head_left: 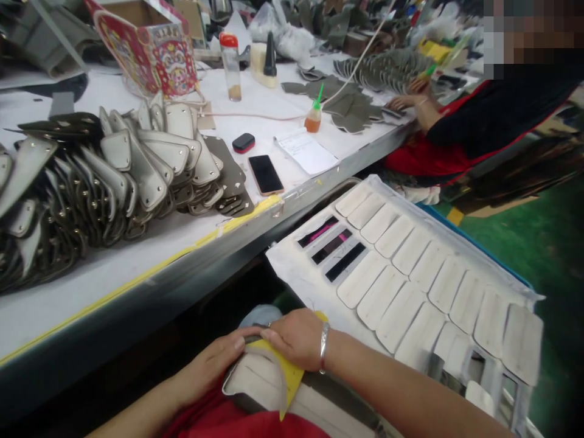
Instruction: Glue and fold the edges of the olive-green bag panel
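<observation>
A curved cream panel with a dark grey edge lies on my lap, over red clothing. A flat yellow piece with a pointed corner lies against it. My left hand is closed on the panel's upper left edge, its fingers held together. From the right, my right hand, with a silver bracelet at the wrist, grips the same top edge beside the yellow piece. Both hands nearly meet there. The undersides of the fingers are hidden.
At my right stands a board with rows of pale rounded pads. Stacked grey riveted pieces, a phone, a notepad and a glue bottle are on the table. A co-worker sits beyond.
</observation>
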Available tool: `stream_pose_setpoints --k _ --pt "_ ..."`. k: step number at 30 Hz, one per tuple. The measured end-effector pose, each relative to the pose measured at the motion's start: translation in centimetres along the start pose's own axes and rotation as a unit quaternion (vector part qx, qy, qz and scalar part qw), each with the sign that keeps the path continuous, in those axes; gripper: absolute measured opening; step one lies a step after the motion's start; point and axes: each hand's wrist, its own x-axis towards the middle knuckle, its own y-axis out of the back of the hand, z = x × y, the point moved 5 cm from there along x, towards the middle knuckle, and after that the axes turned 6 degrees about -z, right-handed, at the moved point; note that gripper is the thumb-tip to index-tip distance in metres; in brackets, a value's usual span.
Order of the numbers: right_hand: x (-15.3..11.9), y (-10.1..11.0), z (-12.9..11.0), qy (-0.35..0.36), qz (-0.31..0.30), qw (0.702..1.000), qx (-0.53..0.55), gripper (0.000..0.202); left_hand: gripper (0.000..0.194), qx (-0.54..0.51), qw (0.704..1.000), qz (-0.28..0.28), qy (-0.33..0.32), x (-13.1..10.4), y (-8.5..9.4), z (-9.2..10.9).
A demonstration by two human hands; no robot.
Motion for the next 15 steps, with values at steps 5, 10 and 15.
stream_pose_setpoints --k 5,10,15 --pt "0.5 0.5 0.6 -0.026 -0.037 0.998 0.033 0.061 0.041 0.014 0.998 0.015 0.061 0.2 -0.2 0.1" --pt "-0.2 -0.2 0.2 -0.023 -0.033 0.997 0.070 0.063 0.039 0.014 0.997 0.013 0.079 -0.1 -1.1 0.7" --pt "-2.0 -0.9 -1.3 -0.081 0.016 0.996 0.042 0.066 0.039 0.026 0.998 0.017 0.063 -1.2 -1.7 0.5"
